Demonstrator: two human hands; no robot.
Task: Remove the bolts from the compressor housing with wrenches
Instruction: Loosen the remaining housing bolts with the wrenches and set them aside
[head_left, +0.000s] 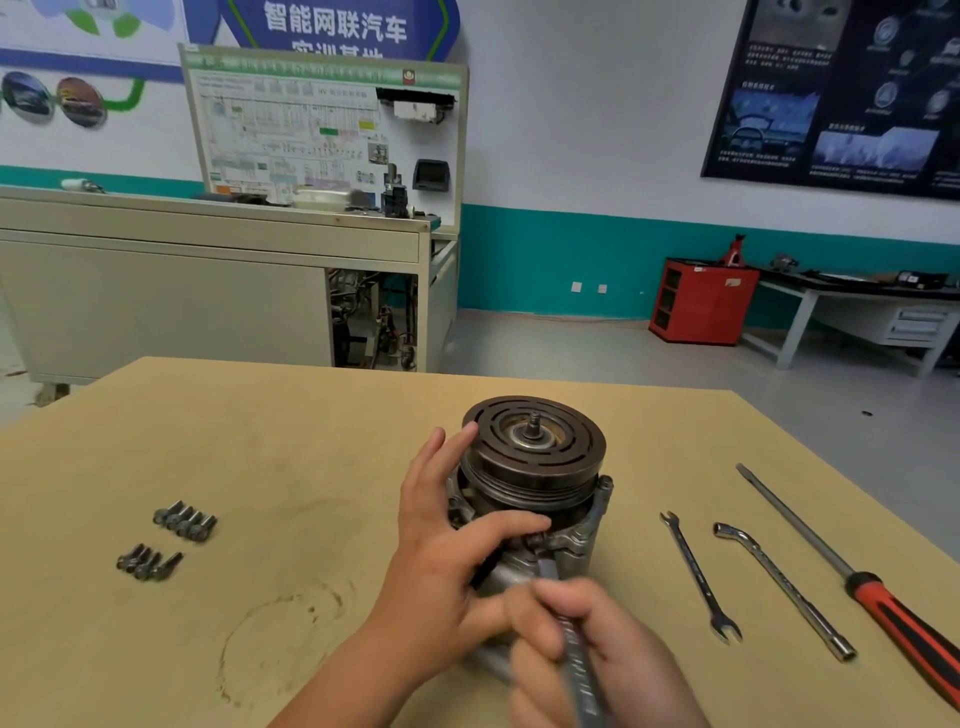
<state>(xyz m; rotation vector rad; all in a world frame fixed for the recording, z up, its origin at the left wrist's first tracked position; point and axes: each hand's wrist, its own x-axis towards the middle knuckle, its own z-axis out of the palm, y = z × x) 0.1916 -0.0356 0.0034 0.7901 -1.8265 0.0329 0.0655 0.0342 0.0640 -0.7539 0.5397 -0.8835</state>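
The compressor housing (582, 540) is stood on the desk (260, 441) with the pulley (535, 447) uppermost, and it is steadied by the left hand (447, 540), whose fingers are curled round its side just under the pulley. A wrench (582, 670) is clamped in the right hand (597, 639), close beside the left wrist, and its head is aimed at the near flank of the housing, so another bolt is judged to be under attack. Well out to the left of the left hand, two clusters of loose bolts (185, 521) are laid on the desk. Roughly nine are counted, though not with certainty, so much of the job looks done. Off to the right of the right hand, an open-ended spanner (698, 577), a bent socket wrench (779, 587) and a red-handled screwdriver (852, 577) are lined up untouched. How many bolts are left cannot be told, because the lower housing is covered by both hands. The right hand is smeared by blur, the wrench head is hidden, and its handle is cut off at the bottom edge.
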